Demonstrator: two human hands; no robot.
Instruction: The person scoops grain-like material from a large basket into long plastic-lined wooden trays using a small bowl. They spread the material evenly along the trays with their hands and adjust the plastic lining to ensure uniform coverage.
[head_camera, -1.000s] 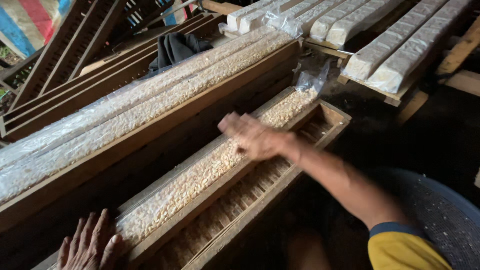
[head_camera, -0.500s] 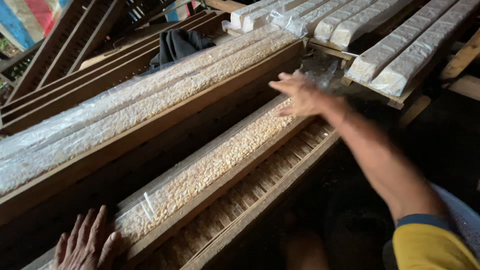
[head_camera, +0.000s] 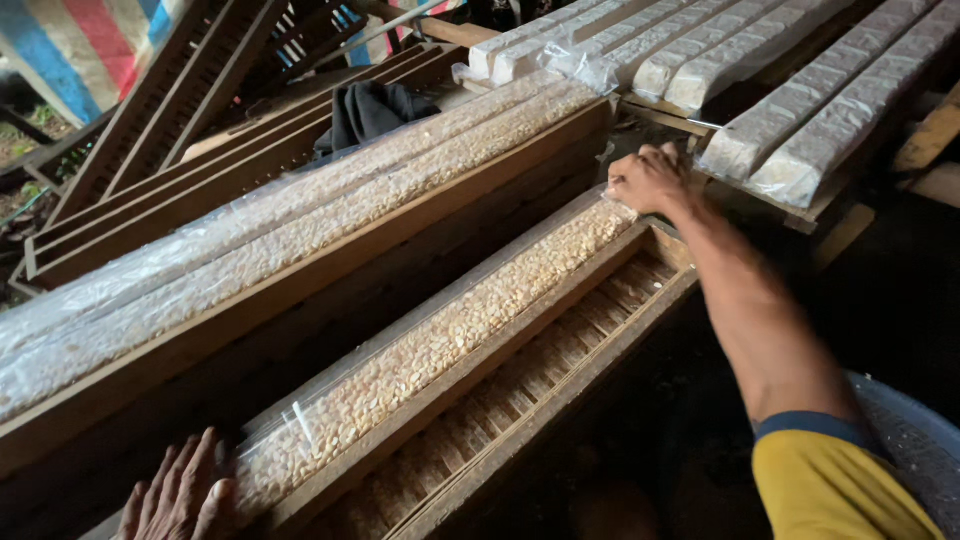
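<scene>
A long clear plastic sleeve of pale yellow beans (head_camera: 450, 335) lies in one channel of a long wooden trough (head_camera: 560, 385). My right hand (head_camera: 648, 178) is at the sleeve's far end with its fingers curled on the plastic there. My left hand (head_camera: 180, 497) rests flat, fingers spread, against the sleeve's near end at the bottom left. The trough's other channel (head_camera: 540, 372), with a slatted bottom, holds nothing.
Two more bean-filled sleeves (head_camera: 270, 235) lie in wooden troughs to the left. White set blocks in plastic (head_camera: 800, 110) sit on a rack at the top right. A dark cloth (head_camera: 368, 110) and stacked slatted frames (head_camera: 170, 110) are behind. A grey tub (head_camera: 910, 440) is at the right.
My right hand has slid along the bean sleeve from its middle to its far end and closed on the plastic. My left hand has stayed at the near end.
</scene>
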